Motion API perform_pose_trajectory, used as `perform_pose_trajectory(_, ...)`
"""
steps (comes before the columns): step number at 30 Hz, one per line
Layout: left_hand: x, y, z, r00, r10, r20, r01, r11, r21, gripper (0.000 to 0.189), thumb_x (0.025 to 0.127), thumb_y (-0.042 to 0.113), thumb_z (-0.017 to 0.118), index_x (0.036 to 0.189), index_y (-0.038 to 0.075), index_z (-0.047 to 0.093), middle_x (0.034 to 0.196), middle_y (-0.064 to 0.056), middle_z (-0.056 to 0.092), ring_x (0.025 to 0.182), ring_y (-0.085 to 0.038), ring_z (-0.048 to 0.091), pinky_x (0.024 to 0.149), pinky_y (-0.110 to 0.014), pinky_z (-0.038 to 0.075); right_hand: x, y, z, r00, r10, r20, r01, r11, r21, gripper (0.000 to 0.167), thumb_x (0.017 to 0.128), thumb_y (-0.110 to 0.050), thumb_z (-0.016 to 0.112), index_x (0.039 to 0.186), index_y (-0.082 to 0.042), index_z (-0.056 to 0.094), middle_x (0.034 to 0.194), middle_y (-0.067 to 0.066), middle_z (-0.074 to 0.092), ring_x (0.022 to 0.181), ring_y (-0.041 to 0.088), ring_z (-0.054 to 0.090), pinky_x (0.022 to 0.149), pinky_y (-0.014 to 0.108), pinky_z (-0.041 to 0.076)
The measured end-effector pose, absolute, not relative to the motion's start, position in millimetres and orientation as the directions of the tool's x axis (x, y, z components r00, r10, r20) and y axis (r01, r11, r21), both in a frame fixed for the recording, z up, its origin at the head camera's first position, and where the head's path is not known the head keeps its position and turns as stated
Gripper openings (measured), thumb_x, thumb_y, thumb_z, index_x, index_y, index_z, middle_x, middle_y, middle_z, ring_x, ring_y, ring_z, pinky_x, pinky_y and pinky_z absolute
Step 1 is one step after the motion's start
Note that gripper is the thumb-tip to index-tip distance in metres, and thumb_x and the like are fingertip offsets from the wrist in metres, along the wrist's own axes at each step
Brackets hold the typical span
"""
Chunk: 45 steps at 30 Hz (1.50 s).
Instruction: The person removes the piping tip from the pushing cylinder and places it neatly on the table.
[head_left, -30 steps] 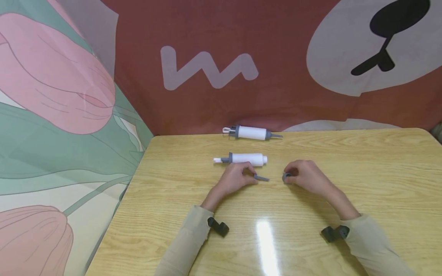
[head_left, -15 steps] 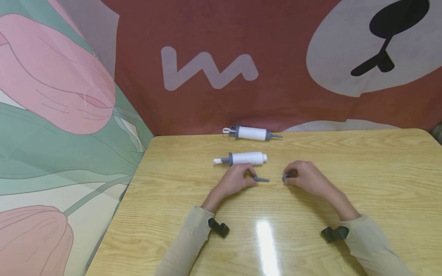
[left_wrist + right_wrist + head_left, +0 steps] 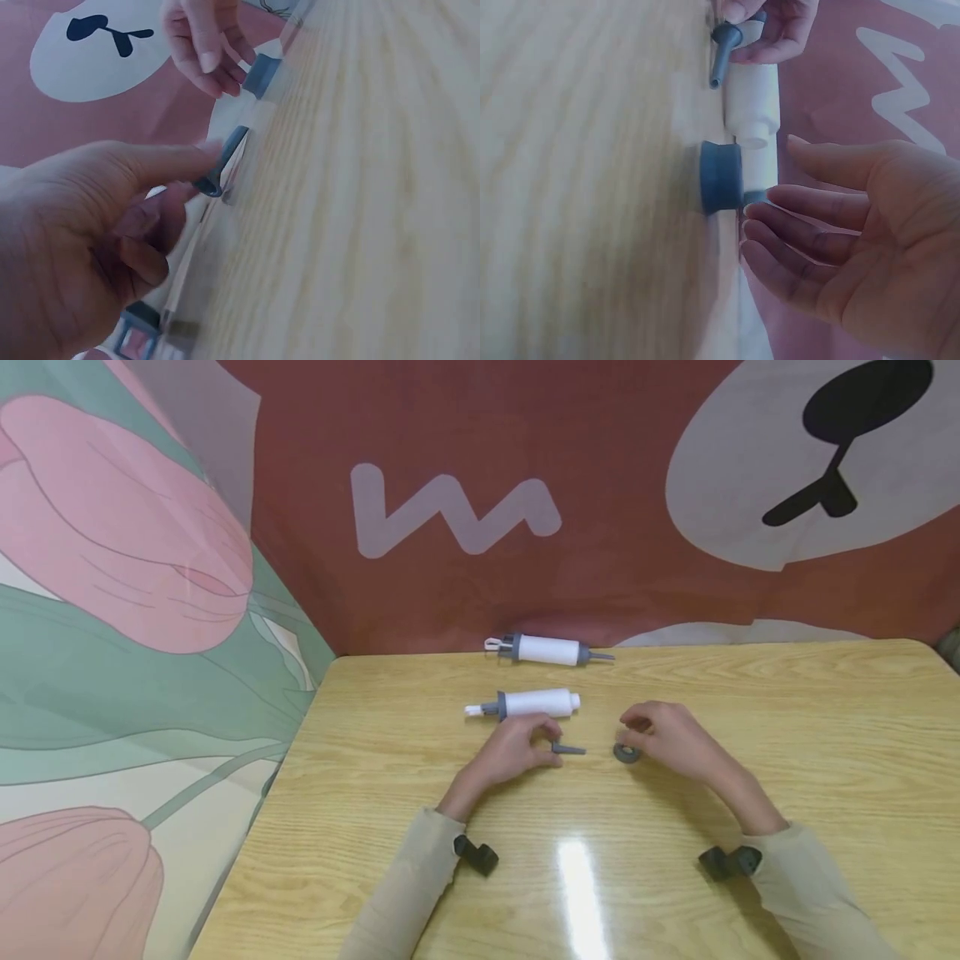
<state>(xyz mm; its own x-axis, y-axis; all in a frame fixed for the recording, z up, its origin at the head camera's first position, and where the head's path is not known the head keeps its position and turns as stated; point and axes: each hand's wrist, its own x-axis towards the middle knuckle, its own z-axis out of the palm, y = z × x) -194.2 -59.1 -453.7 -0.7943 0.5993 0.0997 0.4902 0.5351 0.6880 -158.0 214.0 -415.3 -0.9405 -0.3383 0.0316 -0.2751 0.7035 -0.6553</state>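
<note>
- Pinching grey nozzle (image 3: 572,749) between thumb and finger of left hand (image 3: 513,748).
- Holding nothing in right hand (image 3: 671,739), fingers loosely parted; grey ring (image 3: 721,177) just beside fingertips, on worktop (image 3: 825,760).
- Just beyond left hand, white cylinder (image 3: 537,702), contents hidden; farther out, nozzle-tipped cylinder (image 3: 549,650) near worktop's far edge.
- Gap between hands.

The wooden table (image 3: 810,727) bears a grey ring (image 3: 722,177) and two white-and-grey tubes (image 3: 539,702) (image 3: 549,650)

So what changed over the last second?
The right hand let go of the grey ring, now flat on the table; it opened and shifted slightly toward the table's far edge. The nearer white cylinder swung slightly, its right end going the same way. Unchanged: left hand pinching the grey nozzle; farther white cylinder.
</note>
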Motion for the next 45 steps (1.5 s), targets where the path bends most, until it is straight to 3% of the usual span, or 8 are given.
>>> perform_pose_trajectory(3,-193.8,-59.5,-447.7,-0.807,0.581,0.106,0.462,0.511,0.725,0.032,0.085,0.021,0.087,0.113,0.011,0.074,0.108,0.006,0.074,0.103,-0.007,0.066,0.096,-0.024,0.051,-160.4,216.7,-411.1,-0.945,-0.327,0.031,-0.265,0.705,-0.658,0.030,0.099,-0.016,0.071,0.116,0.008,0.071,0.104,0.015,0.074,0.096,0.033,0.071,0.080,0.048,0.060)
perform_pose_trajectory(8,-194.9,-60.3,-433.6,-0.843,0.517,0.146,0.428,0.481,0.765,0.023,0.091,0.020,0.083,0.110,0.010,0.074,0.104,0.005,0.074,0.065,-0.008,0.056,0.064,-0.023,0.051,-165.8,220.3,-403.3,-0.946,-0.319,0.050,-0.273,0.707,-0.652,0.032,0.101,-0.017,0.069,0.120,0.009,0.069,0.108,0.018,0.074,0.101,0.036,0.070,0.086,0.052,0.058)
perform_pose_trajectory(11,-198.2,-60.5,-426.5,-0.865,0.467,0.184,0.419,0.469,0.778,0.018,0.093,0.019,0.081,0.107,0.009,0.074,0.100,0.002,0.073,0.058,-0.007,0.051,0.054,-0.023,0.047,-171.7,222.3,-398.9,-0.953,-0.297,0.063,-0.265,0.715,-0.647,0.033,0.102,-0.018,0.068,0.121,0.009,0.068,0.109,0.020,0.073,0.102,0.037,0.070,0.087,0.054,0.057)
perform_pose_trajectory(18,-215.1,-67.0,-415.2,-0.869,0.381,0.317,0.475,0.455,0.753,0.017,0.097,0.018,0.076,0.108,0.006,0.073,0.103,-0.004,0.073,0.088,-0.014,0.067,0.072,-0.025,0.056,-187.5,226.3,-396.5,-0.970,-0.210,0.123,-0.236,0.693,-0.681,0.037,0.103,-0.017,0.066,0.126,0.012,0.063,0.116,0.029,0.070,0.103,0.045,0.069,0.088,0.057,0.057)
perform_pose_trajectory(28,-256.0,-88.4,-410.8,-0.876,0.370,0.309,0.465,0.483,0.742,0.033,0.101,0.019,0.070,0.125,-0.003,0.065,0.123,-0.018,0.064,0.118,-0.033,0.061,0.094,-0.043,0.054,-216.5,224.7,-408.2,-0.975,-0.142,0.170,-0.221,0.682,-0.697,0.042,0.101,-0.017,0.069,0.130,0.013,0.060,0.120,0.033,0.067,0.108,0.048,0.067,0.091,0.059,0.055)
perform_pose_trajectory(35,-285.7,-99.6,-419.7,-0.903,0.341,0.259,0.416,0.549,0.725,0.037,0.102,0.020,0.070,0.128,-0.005,0.064,0.130,-0.018,0.061,0.124,-0.036,0.057,0.102,-0.047,0.050,-240.9,215.1,-421.6,-0.982,-0.117,0.146,-0.186,0.660,-0.728,0.043,0.099,-0.015,0.071,0.131,0.011,0.059,0.123,0.031,0.066,0.113,0.046,0.065,0.092,0.058,0.054)
perform_pose_trajectory(45,-305.8,-95.0,-422.4,-0.915,0.334,0.225,0.386,0.568,0.727,0.036,0.100,0.018,0.071,0.130,-0.001,0.064,0.129,-0.015,0.064,0.120,-0.033,0.060,0.100,-0.042,0.052,-259.8,203.3,-431.6,-0.982,-0.091,0.162,-0.183,0.640,-0.746,0.040,0.099,-0.012,0.070,0.129,0.013,0.060,0.126,0.033,0.063,0.118,0.048,0.062,0.095,0.059,0.052)
